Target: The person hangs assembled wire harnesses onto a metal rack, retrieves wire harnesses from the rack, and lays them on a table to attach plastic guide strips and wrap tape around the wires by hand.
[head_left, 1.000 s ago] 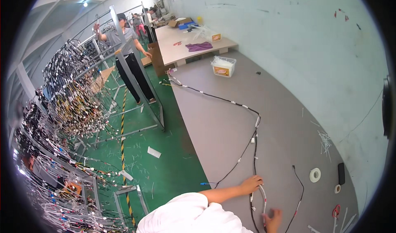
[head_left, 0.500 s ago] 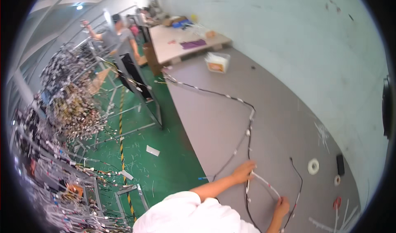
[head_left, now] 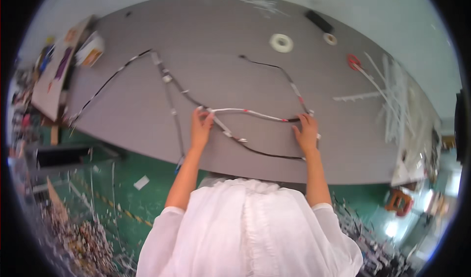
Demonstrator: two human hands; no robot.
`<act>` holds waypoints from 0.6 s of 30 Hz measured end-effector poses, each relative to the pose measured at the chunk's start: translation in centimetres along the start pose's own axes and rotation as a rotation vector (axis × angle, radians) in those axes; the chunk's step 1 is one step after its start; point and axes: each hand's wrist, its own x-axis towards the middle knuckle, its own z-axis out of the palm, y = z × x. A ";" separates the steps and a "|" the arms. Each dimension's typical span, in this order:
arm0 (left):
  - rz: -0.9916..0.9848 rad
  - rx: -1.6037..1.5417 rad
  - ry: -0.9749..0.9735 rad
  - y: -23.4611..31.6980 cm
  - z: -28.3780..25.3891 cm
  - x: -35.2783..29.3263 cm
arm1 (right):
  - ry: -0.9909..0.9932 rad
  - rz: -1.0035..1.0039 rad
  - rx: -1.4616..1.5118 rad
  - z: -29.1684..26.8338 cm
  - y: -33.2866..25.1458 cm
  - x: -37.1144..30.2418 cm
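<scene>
Both hands press a taped wire harness at frame centre on the grey table: left hand and right hand, fingers flat, not clamped. White tape roll upper centre; cable ties right.

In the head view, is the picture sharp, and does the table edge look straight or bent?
Head view: the left hand, right hand and wire harness are fairly sharp; the grey table edge bows from fisheye distortion; the rim is blurred, with glare at lower right.
</scene>
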 end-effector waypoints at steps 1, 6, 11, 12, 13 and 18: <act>-0.051 0.037 0.038 0.0 1.1 -0.2 | 0.031 0.003 -0.056 -0.5 0.9 -0.5; -0.169 0.009 -0.085 -0.1 4.3 -1.7 | 0.293 0.320 0.056 -3.8 5.5 -3.4; -0.283 -0.052 -0.183 0.6 2.9 -1.7 | 0.157 0.526 0.191 -4.7 6.3 -5.4; -0.297 -0.071 -0.226 0.7 2.7 -1.6 | 0.117 0.532 0.209 -4.1 5.8 -5.5; -0.302 -0.076 -0.249 0.9 2.5 -1.6 | 0.091 0.493 0.236 -3.6 5.3 -5.6; -0.358 -0.185 -0.263 1.3 2.2 -1.5 | 0.175 0.425 0.036 -1.0 3.3 -5.2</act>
